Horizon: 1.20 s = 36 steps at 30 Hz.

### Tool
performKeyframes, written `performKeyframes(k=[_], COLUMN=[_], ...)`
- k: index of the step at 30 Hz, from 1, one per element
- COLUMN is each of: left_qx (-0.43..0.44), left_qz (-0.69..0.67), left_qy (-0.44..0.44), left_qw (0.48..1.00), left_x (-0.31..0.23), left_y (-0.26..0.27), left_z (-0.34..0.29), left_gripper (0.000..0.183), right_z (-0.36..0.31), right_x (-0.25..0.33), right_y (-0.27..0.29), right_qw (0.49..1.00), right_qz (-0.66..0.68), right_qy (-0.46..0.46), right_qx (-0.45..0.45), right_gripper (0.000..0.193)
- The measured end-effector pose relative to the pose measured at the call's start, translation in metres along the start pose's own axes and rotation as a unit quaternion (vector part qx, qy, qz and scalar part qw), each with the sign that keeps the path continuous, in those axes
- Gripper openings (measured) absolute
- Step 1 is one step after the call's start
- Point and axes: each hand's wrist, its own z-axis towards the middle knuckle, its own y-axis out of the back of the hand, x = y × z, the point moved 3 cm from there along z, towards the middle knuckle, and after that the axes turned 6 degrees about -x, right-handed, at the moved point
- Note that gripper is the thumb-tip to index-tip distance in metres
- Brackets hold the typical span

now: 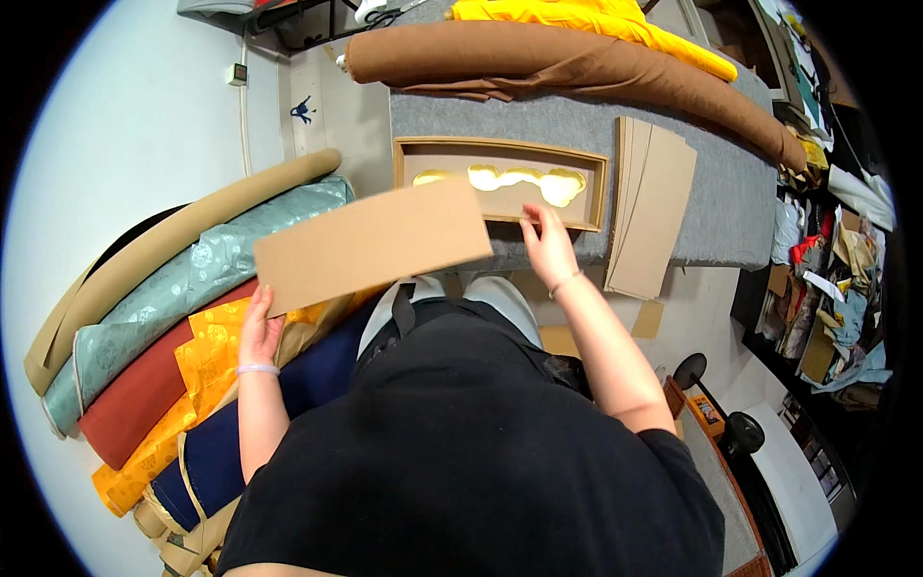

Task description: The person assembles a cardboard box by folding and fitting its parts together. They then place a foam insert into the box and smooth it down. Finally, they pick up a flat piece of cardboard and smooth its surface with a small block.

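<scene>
My left hand (258,332) grips a flat rectangular cardboard sheet (375,250) by its near left corner. The sheet is tilted and covers the left front part of a shallow, open rectangular box (601,188) on the grey cloth-covered table (726,212). Inside the box lie shiny gold, rounded shapes (558,186) on a brown base; the sheet partly hides the leftmost one. My right hand (550,250) is at the box's front edge with its fingers apart, nothing in them. Whether its fingertips touch the rim I cannot tell.
Several cardboard sheets (654,202) lie fanned right of the box. A brown fabric roll (567,62) and yellow fabric (596,24) cross the table's back. Several fabric rolls lean at the left, including a teal one (212,260). Heaped scraps (836,298) fill the right side.
</scene>
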Motion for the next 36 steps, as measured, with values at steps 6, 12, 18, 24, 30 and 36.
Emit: performKeyframes(k=[6, 12, 18, 24, 30, 36], left_qx=[-0.09, -0.167, -0.174, -0.158, -0.163, -0.174], left_qz=[-0.106, -0.184, -0.18, -0.18, -0.191, -0.185], left_qy=[-0.085, -0.145, -0.171, -0.178, -0.186, -0.179], left_qw=[0.987, 0.958, 0.953, 0.955, 0.95, 0.95], left_x=[-0.024, -0.04, -0.054, -0.057, -0.055, -0.048], left_y=[0.043, 0.068, 0.069, 0.069, 0.079, 0.088], left_z=[-0.007, -0.016, -0.034, -0.038, -0.035, -0.048], left_gripper=[0.035, 0.037, 0.039, 0.039, 0.039, 0.035], right_z=[0.02, 0.025, 0.032, 0.034, 0.03, 0.018], right_x=[-0.031, -0.039, -0.038, -0.036, -0.038, -0.062], right_y=[-0.016, -0.019, -0.012, -0.009, -0.014, 0.003], right_qw=[0.935, 0.934, 0.936, 0.942, 0.933, 0.951], right_qz=[-0.277, -0.268, -0.242, -0.239, -0.248, -0.201], right_qy=[0.142, 0.171, 0.195, 0.163, 0.207, 0.227], right_qx=[0.169, 0.162, 0.162, 0.168, 0.156, 0.061], right_gripper=[0.033, 0.028, 0.02, 0.019, 0.022, 0.023])
